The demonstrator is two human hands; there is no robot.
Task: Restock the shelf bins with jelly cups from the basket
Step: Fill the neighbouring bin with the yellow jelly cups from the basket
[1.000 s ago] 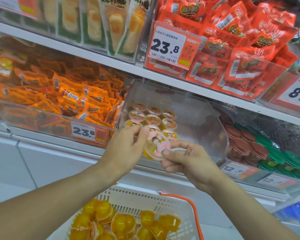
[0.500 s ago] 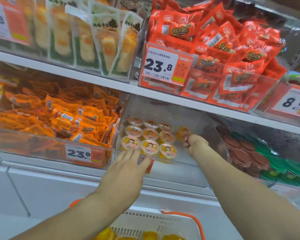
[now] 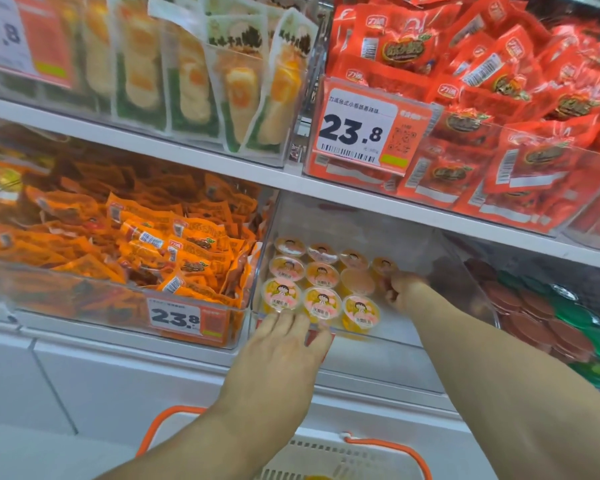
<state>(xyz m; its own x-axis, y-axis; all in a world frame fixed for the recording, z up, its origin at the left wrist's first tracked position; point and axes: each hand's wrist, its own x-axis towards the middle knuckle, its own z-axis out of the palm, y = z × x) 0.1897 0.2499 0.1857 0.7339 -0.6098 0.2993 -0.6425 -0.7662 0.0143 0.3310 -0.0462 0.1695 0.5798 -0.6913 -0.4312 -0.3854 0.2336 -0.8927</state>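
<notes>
The right hand (image 3: 404, 292) has moved deep into the clear bin (image 3: 440, 258), fingers curled on a jelly cup (image 3: 383, 266) beside the rows, while the left hand (image 3: 284, 344), fingers straight and together, now steadies the bin's front, so one more's stocked.

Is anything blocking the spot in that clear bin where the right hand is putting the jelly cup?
Nothing visible does. The right hand is inside the clear bin, at the jelly cup in the back row. The bin floor to its right looks bare.

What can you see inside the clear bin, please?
The clear bin holds jelly cups in rows at its left; the right hand covers part of the row it reaches.
</notes>
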